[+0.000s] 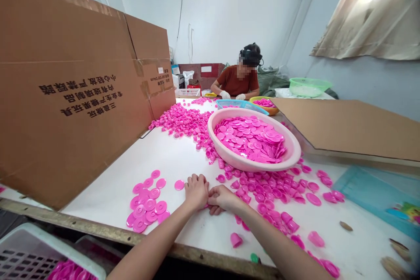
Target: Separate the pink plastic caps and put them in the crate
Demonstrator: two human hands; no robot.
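Note:
My left hand (196, 190) and my right hand (222, 198) meet knuckle to knuckle on the white table (183, 157), both with fingers curled shut. Whatever they pinch between them is hidden. A flat cluster of pink round discs (148, 202) lies just left of my left hand. Loose pink plastic caps (272, 190) are scattered to the right of my right hand. A pink basin (292, 157) heaped with pink discs stands behind both hands.
A tall cardboard sheet (65, 96) walls the left side and another cardboard piece (351, 127) lies at right. A person in a rust shirt (238, 81) works at the far end beside small baskets (241, 105). A white crate (29, 253) sits below the table edge.

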